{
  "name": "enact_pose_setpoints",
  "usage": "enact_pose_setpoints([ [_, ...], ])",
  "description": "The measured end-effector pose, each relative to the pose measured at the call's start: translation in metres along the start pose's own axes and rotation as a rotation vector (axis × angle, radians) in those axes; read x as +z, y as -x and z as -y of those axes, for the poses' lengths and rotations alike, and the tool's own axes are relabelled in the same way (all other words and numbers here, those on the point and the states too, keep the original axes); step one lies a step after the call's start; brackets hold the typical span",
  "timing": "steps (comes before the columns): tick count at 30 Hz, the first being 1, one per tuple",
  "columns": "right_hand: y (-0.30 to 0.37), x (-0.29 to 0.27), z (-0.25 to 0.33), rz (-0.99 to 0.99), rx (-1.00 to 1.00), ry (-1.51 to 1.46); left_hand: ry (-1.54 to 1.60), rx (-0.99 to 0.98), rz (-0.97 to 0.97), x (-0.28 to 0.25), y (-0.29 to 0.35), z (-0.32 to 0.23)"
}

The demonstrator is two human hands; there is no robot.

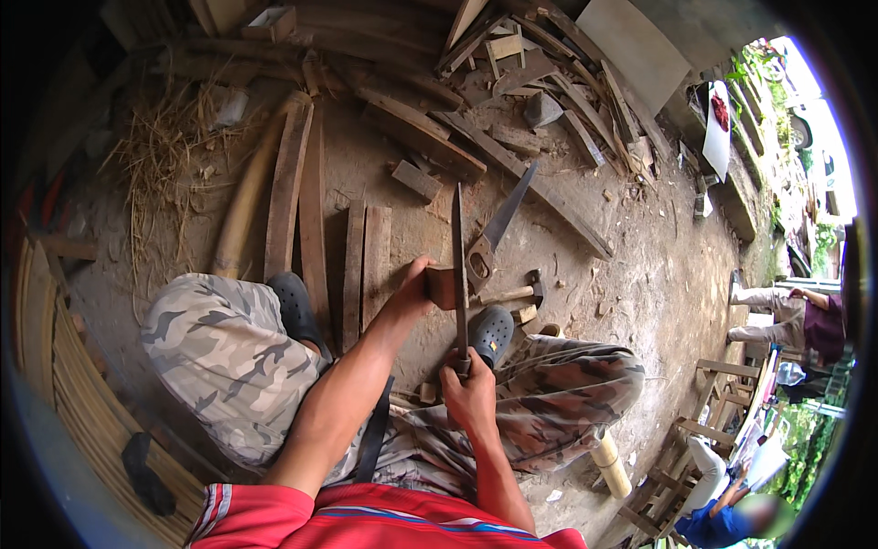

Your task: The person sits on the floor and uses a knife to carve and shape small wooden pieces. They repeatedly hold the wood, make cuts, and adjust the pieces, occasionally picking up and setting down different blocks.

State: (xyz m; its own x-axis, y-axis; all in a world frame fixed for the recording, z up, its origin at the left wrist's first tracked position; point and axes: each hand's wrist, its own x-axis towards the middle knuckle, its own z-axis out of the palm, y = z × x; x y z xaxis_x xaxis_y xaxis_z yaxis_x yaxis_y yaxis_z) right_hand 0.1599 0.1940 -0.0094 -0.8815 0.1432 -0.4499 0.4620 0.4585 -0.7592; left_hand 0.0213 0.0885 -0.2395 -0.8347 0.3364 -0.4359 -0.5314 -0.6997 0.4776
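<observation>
My left hand [417, 285] is closed around a short reddish-brown wood block [443, 287], held up between my knees. In my right hand [469, 389] is the handle of a long-bladed knife [460, 265], much like a machete. Its narrow dark blade points away from me, upright in the picture, along the block's right side; whether it touches the wood I cannot tell. On the ground just beyond lies a handsaw [503, 221] with a wooden handle. A hammer [512, 294] with a wooden shaft rests near my right clog [492, 331].
Wood planks [370, 261] and a bamboo pole [251, 192] lie ahead to the left, near straw [169, 146]. Scrap lumber [585, 110] is heaped at the far right. Bamboo strips [69, 366] curve along my left. Two people [794, 316] are at the right, near wooden benches [722, 389].
</observation>
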Motion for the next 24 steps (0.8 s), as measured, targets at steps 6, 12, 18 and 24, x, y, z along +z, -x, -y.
enact_pose_setpoints([
  [6,-0.001,0.002,-0.006,-0.022,0.005,0.004,0.445,-0.239,-0.035,-0.006,-0.014,0.017],
  [12,0.01,-0.008,0.002,-0.033,-0.018,-0.009,0.501,-0.192,0.143,0.01,-0.001,-0.001],
  [18,-0.002,0.01,-0.014,-0.047,-0.088,0.037,-0.626,0.166,-0.099,-0.03,0.03,0.024],
  [24,-0.004,-0.003,-0.001,-0.054,-0.063,0.048,-0.512,0.077,-0.025,0.001,0.028,-0.003],
])
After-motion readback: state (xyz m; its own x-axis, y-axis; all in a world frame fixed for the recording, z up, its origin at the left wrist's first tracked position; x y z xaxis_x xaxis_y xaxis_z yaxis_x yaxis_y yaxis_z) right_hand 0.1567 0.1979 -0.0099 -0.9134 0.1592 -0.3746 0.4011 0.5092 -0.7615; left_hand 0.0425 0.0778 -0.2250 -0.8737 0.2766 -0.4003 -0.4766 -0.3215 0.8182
